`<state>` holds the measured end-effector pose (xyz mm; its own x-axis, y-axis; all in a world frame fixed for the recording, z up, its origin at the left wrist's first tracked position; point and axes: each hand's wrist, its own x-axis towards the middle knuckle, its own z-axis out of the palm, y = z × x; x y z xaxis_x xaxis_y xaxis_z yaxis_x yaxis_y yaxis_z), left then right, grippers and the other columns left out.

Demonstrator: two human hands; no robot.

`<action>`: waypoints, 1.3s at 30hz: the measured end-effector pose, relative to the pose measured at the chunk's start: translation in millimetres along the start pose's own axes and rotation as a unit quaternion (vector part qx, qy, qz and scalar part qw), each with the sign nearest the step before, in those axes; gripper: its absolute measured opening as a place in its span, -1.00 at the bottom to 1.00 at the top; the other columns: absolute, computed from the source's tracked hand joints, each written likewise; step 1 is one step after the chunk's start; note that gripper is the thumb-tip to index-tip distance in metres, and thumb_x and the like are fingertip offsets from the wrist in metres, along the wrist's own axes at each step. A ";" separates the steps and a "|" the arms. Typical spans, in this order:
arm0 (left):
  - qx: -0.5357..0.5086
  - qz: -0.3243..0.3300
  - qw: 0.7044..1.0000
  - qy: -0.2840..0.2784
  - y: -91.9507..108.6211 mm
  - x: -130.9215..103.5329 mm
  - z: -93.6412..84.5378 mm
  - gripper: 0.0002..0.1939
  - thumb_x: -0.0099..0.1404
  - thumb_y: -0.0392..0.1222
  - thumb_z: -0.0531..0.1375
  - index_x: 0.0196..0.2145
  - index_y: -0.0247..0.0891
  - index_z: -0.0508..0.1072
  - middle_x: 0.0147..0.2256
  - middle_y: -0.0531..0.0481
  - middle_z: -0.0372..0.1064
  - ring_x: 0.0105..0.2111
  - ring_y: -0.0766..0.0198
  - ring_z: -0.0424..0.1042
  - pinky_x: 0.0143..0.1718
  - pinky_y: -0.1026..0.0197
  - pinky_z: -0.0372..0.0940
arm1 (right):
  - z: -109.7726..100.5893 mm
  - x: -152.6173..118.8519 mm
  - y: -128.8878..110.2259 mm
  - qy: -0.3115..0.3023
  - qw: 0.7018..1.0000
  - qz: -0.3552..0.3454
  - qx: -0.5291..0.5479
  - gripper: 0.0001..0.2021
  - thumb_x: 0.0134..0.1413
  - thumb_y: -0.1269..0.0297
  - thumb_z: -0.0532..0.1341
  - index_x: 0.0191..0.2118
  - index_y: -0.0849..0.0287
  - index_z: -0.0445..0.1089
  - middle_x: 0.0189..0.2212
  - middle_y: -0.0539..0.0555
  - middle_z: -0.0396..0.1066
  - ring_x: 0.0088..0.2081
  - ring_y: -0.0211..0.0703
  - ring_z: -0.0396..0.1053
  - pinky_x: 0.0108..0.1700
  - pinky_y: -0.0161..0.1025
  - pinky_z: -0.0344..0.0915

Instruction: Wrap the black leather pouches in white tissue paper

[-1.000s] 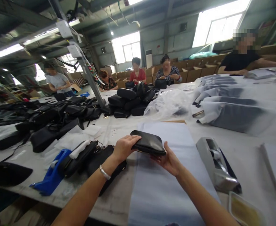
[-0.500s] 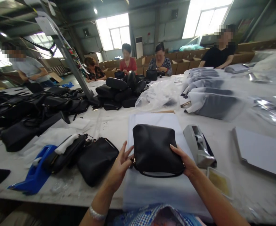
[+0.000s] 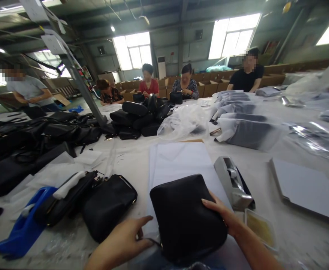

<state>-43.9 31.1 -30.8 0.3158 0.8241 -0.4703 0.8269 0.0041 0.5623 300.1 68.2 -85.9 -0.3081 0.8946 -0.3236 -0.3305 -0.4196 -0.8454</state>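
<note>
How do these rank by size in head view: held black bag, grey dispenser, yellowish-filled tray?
1. Held black bag
2. Grey dispenser
3. Yellowish-filled tray
The bag looks nearer, which may inflate it.

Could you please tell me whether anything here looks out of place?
Nothing stands out on the black bag in the right hand, though the crumpled plastic beside the piled pouches looks untidy, heaped loosely.

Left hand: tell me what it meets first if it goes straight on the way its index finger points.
The left hand would likely meet the left edge of the black bag in the right hand; depth is unclear in this single view.
</note>
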 end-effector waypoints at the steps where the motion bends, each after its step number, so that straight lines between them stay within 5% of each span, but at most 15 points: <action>1: 0.042 -0.022 0.998 0.039 -2.4 0.8 -4.0 -0.38 0.17 0.08 0.25 0.18 -0.04 0.39 -0.24 -0.05 0.55 -0.20 0.01 0.49 -0.10 0.08 0.28 | 0.3 3.5 -1.2 0.000 1.000 -0.010 -0.012 -0.33 0.02 0.13 0.38 0.26 0.02 0.22 0.11 0.11 0.43 0.05 0.11 0.43 0.07 -0.05 0.37; 9: 0.111 0.023 0.972 0.205 18.5 59.0 -31.9 -0.60 0.36 -0.06 0.07 0.10 -0.07 0.46 0.07 -0.08 0.46 0.07 0.02 0.43 0.11 0.02 0.27 | -13.6 33.2 -0.4 0.069 0.998 0.001 -0.014 -0.41 0.05 0.09 0.36 0.20 0.03 0.28 0.08 0.08 0.45 0.02 0.06 0.45 0.12 -0.05 0.34; 16: 0.015 0.183 0.945 0.269 49.7 116.1 16.5 -0.32 0.31 0.10 0.18 0.32 -0.09 0.15 0.38 -0.12 -0.07 0.36 0.00 -0.04 0.31 -0.12 0.05 | -13.2 25.7 3.1 0.088 0.996 -0.030 -0.004 -0.29 0.01 0.10 0.39 0.28 -0.02 0.20 0.12 0.07 0.42 0.06 0.08 0.42 0.15 -0.02 0.32; 20: 0.048 0.200 0.933 0.294 58.2 141.5 6.2 -0.47 0.39 0.09 0.10 0.25 -0.09 0.27 0.23 -0.12 0.26 0.23 0.03 0.24 0.25 -0.11 0.16 | -19.1 27.2 -1.4 0.101 0.993 -0.053 -0.038 -0.30 0.08 0.01 0.33 0.31 -0.03 0.15 0.22 0.07 0.30 0.20 0.10 0.29 0.26 0.01 0.19; 23: 0.072 0.186 0.933 0.300 56.3 180.3 -22.4 -0.59 0.44 0.02 0.02 0.14 -0.14 0.40 0.03 -0.08 0.48 0.07 0.11 0.43 0.16 0.01 0.28 | -27.7 34.2 -1.3 0.178 0.970 -0.066 -0.150 -0.19 0.04 -0.09 0.31 0.37 -0.04 0.05 0.33 0.05 0.10 0.32 0.10 0.07 0.38 0.02 -0.08; 27: 0.108 0.173 0.926 0.318 54.3 253.3 -52.9 -0.57 0.37 -0.03 0.13 0.12 -0.25 0.40 0.16 -0.18 0.35 0.20 0.07 0.28 0.26 0.02 0.13 | -39.8 41.3 8.9 0.224 0.938 -0.051 -0.259 -0.03 0.01 -0.20 0.27 0.43 -0.04 -0.19 0.39 0.04 -0.09 0.38 0.12 -0.09 0.41 0.04 -0.24; 33: 0.167 0.163 0.938 0.256 66.1 336.4 -40.2 -0.09 0.07 0.19 0.37 0.26 -0.29 0.23 0.26 -0.31 0.18 0.27 -0.14 0.14 0.27 -0.12 0.08 | -54.0 42.4 26.3 0.206 0.934 -0.051 -0.288 -0.09 0.10 -0.21 0.18 0.43 0.06 -0.17 0.41 0.02 -0.15 0.41 -0.02 -0.22 0.42 -0.06 -0.33; 39: 0.167 0.148 0.938 0.264 66.1 360.9 -39.2 -0.71 0.40 -0.15 0.14 0.02 -0.29 0.44 0.07 -0.18 0.40 0.09 0.07 0.37 0.12 -0.07 0.26 | -60.3 42.5 38.9 0.196 0.947 -0.055 -0.247 -0.12 0.18 -0.20 0.12 0.44 0.05 -0.27 0.42 0.05 -0.17 0.39 -0.09 -0.15 0.40 -0.08 -0.16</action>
<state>106.5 351.0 -136.7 0.3538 0.9270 0.1249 0.8667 -0.3751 0.3289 327.9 99.1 -158.2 0.0918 0.9578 -0.2723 0.1464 -0.2835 -0.9477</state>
